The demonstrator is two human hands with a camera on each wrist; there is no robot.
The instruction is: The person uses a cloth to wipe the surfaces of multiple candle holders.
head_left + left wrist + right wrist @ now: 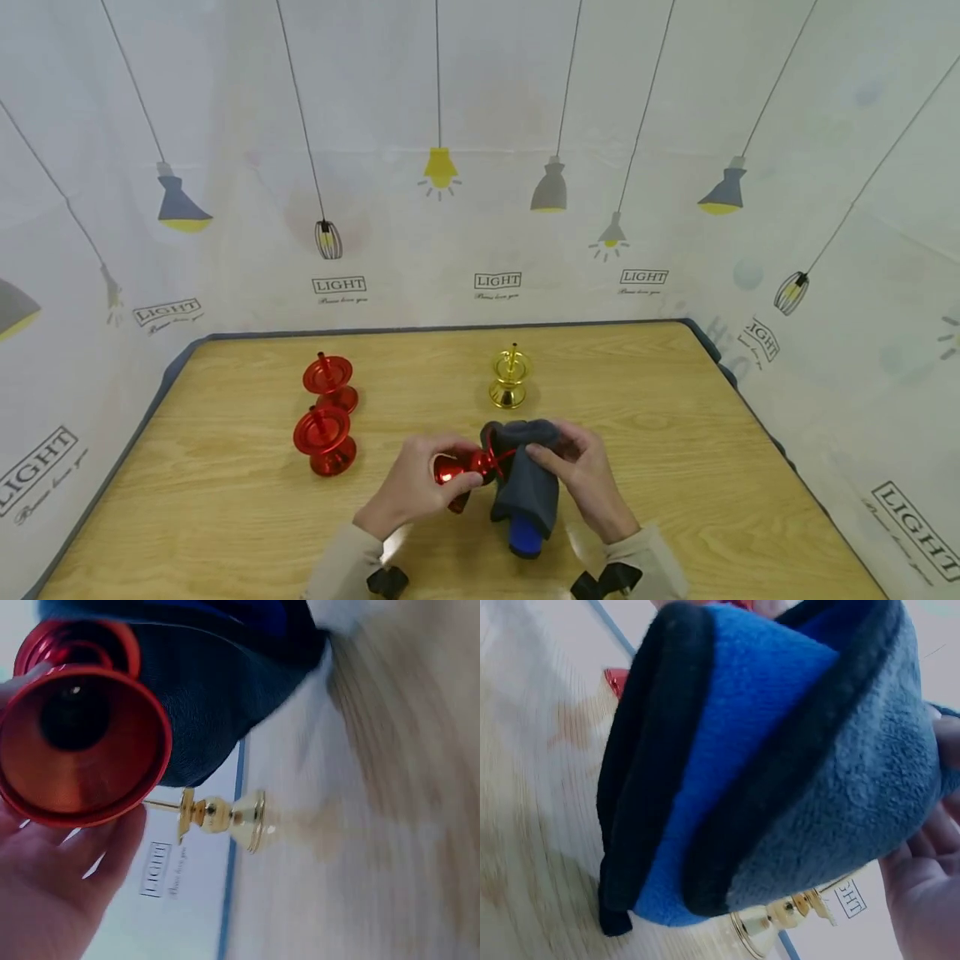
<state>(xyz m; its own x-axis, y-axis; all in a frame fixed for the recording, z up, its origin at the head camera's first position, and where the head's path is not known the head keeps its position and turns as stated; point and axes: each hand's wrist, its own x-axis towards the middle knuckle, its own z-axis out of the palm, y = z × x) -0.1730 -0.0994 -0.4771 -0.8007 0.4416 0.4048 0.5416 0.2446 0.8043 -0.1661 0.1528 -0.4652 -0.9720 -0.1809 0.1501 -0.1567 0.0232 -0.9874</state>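
Note:
A shiny red candle holder (pixel 448 469) lies tilted in my left hand (pixel 415 479), which grips it by its stem and base. Its hollow underside (pixel 79 746) faces the left wrist camera. My right hand (pixel 588 471) pinches a grey-and-blue cloth (pixel 528 487) with dark edging, bunched against the dish end of the holder. In the right wrist view the folded cloth (pixel 780 765) hangs from the fingers and hides most of the red holder.
Two more red candle holders (pixel 327 437) stand upright on the left of the wooden table (pixel 675 433). A gold candle holder (pixel 509 379) stands beyond the hands. A white printed curtain (pixel 405 242) surrounds the table at the back and sides.

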